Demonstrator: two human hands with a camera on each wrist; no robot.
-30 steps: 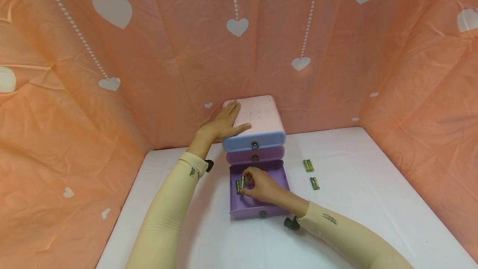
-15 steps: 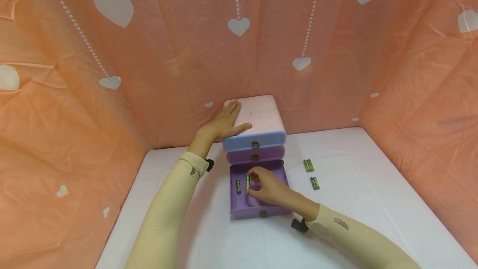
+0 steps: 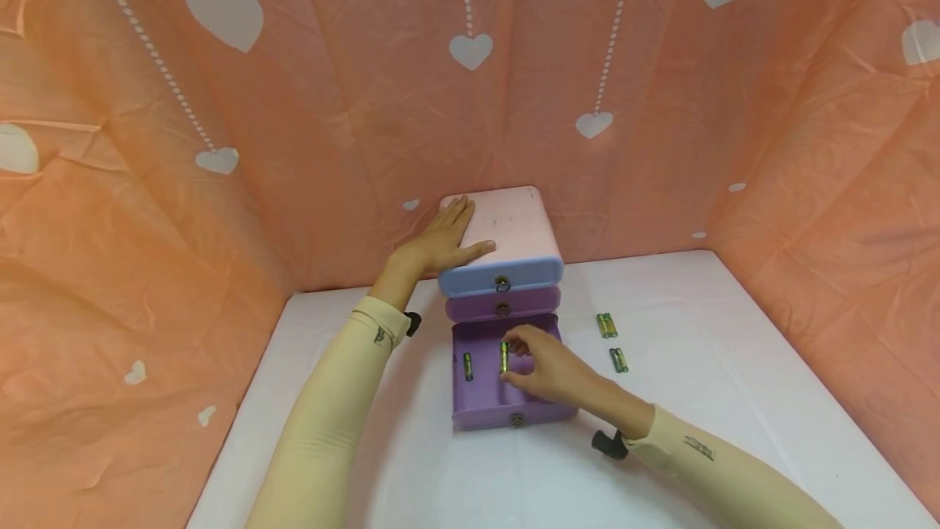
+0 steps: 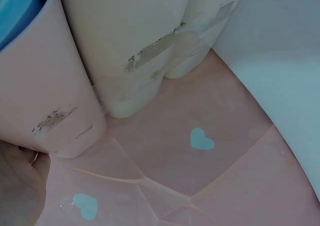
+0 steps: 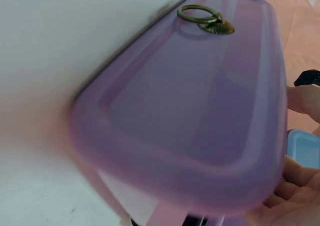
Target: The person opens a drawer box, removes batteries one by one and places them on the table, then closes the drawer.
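My left hand [image 3: 438,242] rests with straight fingers on the pink top of a small drawer cabinet [image 3: 514,223]. At the lower left of the left wrist view, part of that hand [image 4: 20,183] shows beside the cabinet's scuffed side. The lowest purple drawer [image 3: 470,411] is pulled out. Over it, my right hand [image 3: 547,366] pinches a green battery [image 3: 504,357] upright between thumb and fingers. Another battery [image 3: 468,366] lies in the drawer's left side. From the right wrist, the drawer front [image 5: 190,95] fills the view and hides the pinched battery.
Two pairs of batteries lie on the white table right of the drawer, a farther pair [image 3: 606,325] and a nearer pair [image 3: 619,360]. Above the pulled-out drawer are a blue drawer front [image 3: 536,273] and a purple one [image 3: 536,303]. A heart-patterned orange cloth [image 3: 352,145] stands close behind.
My right hand has moved right with the pinched battery, away from the battery lying in the drawer, whose place is unchanged. The left hand stays on the cabinet top.
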